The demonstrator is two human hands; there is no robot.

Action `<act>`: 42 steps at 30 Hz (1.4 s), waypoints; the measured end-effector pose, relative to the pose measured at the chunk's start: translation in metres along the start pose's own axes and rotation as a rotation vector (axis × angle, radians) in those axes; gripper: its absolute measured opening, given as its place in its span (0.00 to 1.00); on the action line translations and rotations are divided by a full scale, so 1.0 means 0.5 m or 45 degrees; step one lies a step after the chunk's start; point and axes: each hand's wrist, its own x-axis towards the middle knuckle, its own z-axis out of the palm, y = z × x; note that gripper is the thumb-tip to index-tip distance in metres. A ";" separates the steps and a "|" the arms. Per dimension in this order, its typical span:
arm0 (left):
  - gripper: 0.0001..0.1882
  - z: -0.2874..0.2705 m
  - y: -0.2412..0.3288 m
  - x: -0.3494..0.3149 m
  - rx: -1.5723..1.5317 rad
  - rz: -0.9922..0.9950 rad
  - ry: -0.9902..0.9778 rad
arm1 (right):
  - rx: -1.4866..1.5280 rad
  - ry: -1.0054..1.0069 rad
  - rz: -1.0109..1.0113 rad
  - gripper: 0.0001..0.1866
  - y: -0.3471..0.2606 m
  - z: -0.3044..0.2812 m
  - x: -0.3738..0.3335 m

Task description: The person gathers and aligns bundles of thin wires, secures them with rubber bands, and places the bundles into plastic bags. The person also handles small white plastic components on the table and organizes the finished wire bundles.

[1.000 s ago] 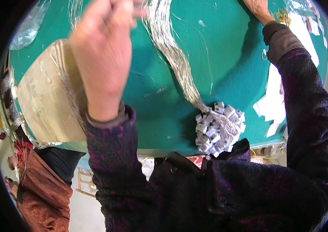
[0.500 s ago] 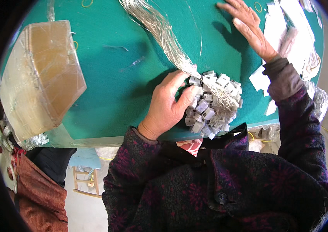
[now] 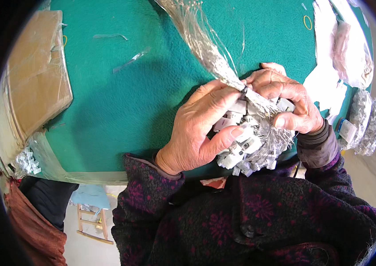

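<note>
A bundle of thin silvery strands (image 3: pixel 210 53) runs from the top of the view down to a cluster of small white and grey plastic blocks (image 3: pixel 236 153). A dark tie (image 3: pixel 244 90) circles the strands just above the blocks. My left hand (image 3: pixel 201 126) is closed round the bundle's left side, fingers by the tie and thumb on the blocks. From the right, my right hand (image 3: pixel 287 99) curls over the bundle, its fingertips at the tie and its thumb against the strand ends (image 3: pixel 276 131). The undersides of both hands' grips are hidden.
Green cloth (image 3: pixel 108 106) covers the table. A cardboard box (image 3: pixel 41 71) wrapped in clear film stands at left. White sheets (image 3: pixel 325 57) and plastic-wrapped packs (image 3: pixel 361 119) lie at right. Below left are a wooden-legged stool (image 3: pixel 92 213) and another person's reddish-brown clothing (image 3: pixel 37 221).
My right hand has come down and left from the upper right onto the bundle and closed there. My left hand stays on the bundle. The whole view has shifted slightly.
</note>
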 end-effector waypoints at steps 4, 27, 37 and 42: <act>0.21 0.019 0.009 -0.010 0.184 0.155 0.052 | 0.036 0.145 -0.075 0.25 -0.013 0.022 -0.003; 0.14 0.024 0.022 -0.127 -0.059 -0.261 0.301 | 0.160 0.421 0.142 0.23 -0.025 0.134 -0.053; 0.11 0.030 0.058 -0.018 -0.915 -0.091 0.296 | 0.830 0.298 -0.167 0.20 -0.046 0.163 0.000; 0.06 -0.017 0.082 0.003 -0.787 -0.075 0.469 | 0.248 0.301 -0.105 0.17 -0.061 0.130 0.056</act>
